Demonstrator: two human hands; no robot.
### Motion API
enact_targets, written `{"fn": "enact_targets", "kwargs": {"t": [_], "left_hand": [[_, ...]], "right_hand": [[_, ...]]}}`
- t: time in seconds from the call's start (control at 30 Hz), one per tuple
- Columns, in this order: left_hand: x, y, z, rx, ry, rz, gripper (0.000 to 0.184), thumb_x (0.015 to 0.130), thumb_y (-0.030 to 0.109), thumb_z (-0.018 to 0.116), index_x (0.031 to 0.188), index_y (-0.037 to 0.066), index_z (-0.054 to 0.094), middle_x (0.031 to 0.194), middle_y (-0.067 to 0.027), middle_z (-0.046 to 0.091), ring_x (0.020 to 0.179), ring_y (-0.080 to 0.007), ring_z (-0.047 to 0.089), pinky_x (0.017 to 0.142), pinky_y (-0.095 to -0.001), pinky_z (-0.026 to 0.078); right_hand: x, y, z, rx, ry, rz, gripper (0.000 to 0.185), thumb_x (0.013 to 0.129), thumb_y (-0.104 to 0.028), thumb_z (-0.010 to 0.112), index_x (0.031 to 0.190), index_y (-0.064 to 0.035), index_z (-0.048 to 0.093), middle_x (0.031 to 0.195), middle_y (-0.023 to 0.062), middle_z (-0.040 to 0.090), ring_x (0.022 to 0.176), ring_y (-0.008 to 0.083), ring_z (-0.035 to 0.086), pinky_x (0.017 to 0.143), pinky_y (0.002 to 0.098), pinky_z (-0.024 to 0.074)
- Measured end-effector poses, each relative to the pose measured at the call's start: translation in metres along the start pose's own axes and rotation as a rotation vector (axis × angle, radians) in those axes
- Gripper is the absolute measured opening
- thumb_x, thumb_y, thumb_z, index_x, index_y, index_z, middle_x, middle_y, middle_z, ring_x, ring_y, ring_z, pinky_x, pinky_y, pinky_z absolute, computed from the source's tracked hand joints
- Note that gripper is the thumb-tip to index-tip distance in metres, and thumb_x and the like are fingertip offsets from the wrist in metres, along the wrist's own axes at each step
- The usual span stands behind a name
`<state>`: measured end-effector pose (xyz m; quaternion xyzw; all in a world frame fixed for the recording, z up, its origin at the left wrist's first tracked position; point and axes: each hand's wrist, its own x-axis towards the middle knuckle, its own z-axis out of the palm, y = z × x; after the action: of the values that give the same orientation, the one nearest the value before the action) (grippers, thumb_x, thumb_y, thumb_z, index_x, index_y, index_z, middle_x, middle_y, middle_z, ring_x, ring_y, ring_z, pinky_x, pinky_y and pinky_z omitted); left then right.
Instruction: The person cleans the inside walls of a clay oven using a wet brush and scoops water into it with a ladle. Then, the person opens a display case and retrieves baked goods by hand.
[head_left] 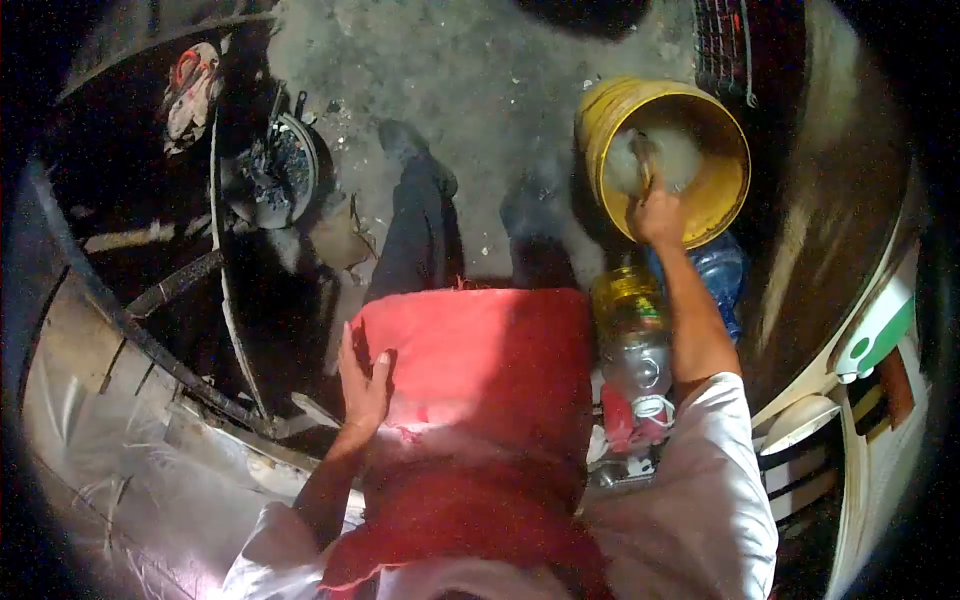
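A yellow bucket [737,150] stands at the upper right with cloudy whitish liquid [682,155] in it. My right hand [658,215] reaches over its near rim, fingers closed around a short, brownish stick-like tool [642,150]. The tool's far end is down at the liquid, and its exact kind is unclear. My left hand [365,385] rests on the left edge of the red apron [470,340] over my lap, thumb and fingers apart, holding nothing.
Beside my right arm are a clear plastic bottle [638,365] with a yellow part and a blue water jug [722,285]. A pan with dark, charred-looking bits [275,170] lies on the left. A dark crate [722,45] is at the upper right.
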<state>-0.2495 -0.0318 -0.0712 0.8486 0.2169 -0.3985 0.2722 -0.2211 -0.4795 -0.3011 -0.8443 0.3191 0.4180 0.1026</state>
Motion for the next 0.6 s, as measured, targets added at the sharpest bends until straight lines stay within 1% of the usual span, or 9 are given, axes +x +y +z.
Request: {"fn": "enact_targets", "kwargs": {"t": [0.07,0.13,0.2,0.33,0.4,0.43,0.53,0.57,0.6], "left_hand": [[0.002,0.0,-0.001,-0.047,0.006,0.009,0.072,0.092,0.014,0.057,0.148,-0.003,0.016,0.146,-0.0226,0.03,0.137,-0.033,0.033,0.114,-0.0414,0.026],[0.002,-0.006,-0.002,-0.131,-0.039,0.026,0.072,0.091,0.014,0.057,0.148,-0.004,0.017,0.145,-0.0232,0.033,0.136,-0.0326,0.034,0.113,-0.0418,0.027],[0.006,-0.019,0.0,-0.141,-0.033,0.046,0.071,0.092,0.014,0.057,0.148,-0.003,0.018,0.144,-0.0225,0.035,0.136,-0.0321,0.035,0.113,-0.0415,0.028],[0.008,-0.005,-0.013,-0.074,-0.014,0.016,0.069,0.092,0.014,0.057,0.148,0.0,0.021,0.143,-0.0198,0.037,0.132,-0.0303,0.039,0.11,-0.0404,0.031],[0.009,-0.013,-0.019,-0.013,-0.014,0.014,0.067,0.092,0.013,0.057,0.148,0.002,0.022,0.143,-0.0184,0.038,0.129,-0.0284,0.042,0.107,-0.0391,0.035],[0.011,-0.023,-0.018,-0.123,-0.001,0.018,0.066,0.093,0.013,0.057,0.148,0.003,0.022,0.142,-0.0178,0.039,0.127,-0.0275,0.044,0.105,-0.0384,0.037],[0.016,-0.013,-0.021,-0.168,0.0,0.05,0.066,0.093,0.012,0.056,0.149,0.005,0.022,0.141,-0.0164,0.04,0.122,-0.0249,0.047,0.101,-0.0361,0.041],[0.014,-0.003,-0.021,-0.231,-0.002,-0.011,0.064,0.094,0.013,0.056,0.149,0.005,0.023,0.14,-0.016,0.041,0.12,-0.0243,0.048,0.101,-0.036,0.041],[0.017,0.003,-0.02,-0.299,0.006,-0.06,0.063,0.094,0.013,0.056,0.148,0.006,0.025,0.14,-0.0155,0.042,0.119,-0.0237,0.049,0.101,-0.0358,0.041]], "right_hand": [[0.011,0.002,0.016,-0.083,0.009,-0.077,0.056,0.08,-0.028,0.071,0.129,-0.0076,0.057,0.107,0.0243,0.067,0.096,0.033,0.067,0.082,0.0427,0.0519],[0.027,0.02,0.016,0.595,-0.182,-0.057,0.053,0.081,-0.02,0.066,0.132,-0.0093,0.054,0.1,0.024,0.068,0.095,0.0383,0.066,0.084,0.0469,0.0516],[0.041,0.036,0.028,0.55,0.013,-0.245,0.05,0.08,-0.017,0.065,0.128,-0.0072,0.057,0.099,0.0235,0.068,0.095,0.0406,0.065,0.083,0.0481,0.0515],[0.024,0.021,0.035,-0.113,-0.01,-0.128,0.049,0.078,-0.022,0.071,0.124,-0.0066,0.061,0.103,0.0232,0.067,0.094,0.0372,0.066,0.081,0.0432,0.0525],[0.029,0.016,0.011,0.833,-0.22,-0.014,0.046,0.083,-0.023,0.064,0.125,-0.0056,0.058,0.096,0.026,0.067,0.089,0.0432,0.064,0.08,0.0494,0.0511],[0.025,0.024,0.007,0.606,0.06,-0.167,0.043,0.084,-0.025,0.065,0.121,-0.0053,0.059,0.096,0.0286,0.066,0.087,0.044,0.064,0.08,0.0503,0.0509],[0.008,-0.001,0.013,0.093,0.05,-0.013,0.049,0.081,-0.03,0.07,0.12,-0.0021,0.059,0.096,0.0248,0.068,0.086,0.0387,0.066,0.08,0.047,0.0513],[0.005,0.004,0.015,0.092,0.041,-0.008,0.049,0.081,-0.03,0.07,0.12,-0.0021,0.059,0.096,0.0248,0.068,0.086,0.0387,0.066,0.08,0.047,0.0513],[0.013,0.007,0.014,0.454,-0.087,0.042,0.05,0.083,-0.028,0.069,0.123,-0.0022,0.055,0.09,0.0187,0.067,0.079,0.032,0.064,0.072,0.0424,0.0506]]}}
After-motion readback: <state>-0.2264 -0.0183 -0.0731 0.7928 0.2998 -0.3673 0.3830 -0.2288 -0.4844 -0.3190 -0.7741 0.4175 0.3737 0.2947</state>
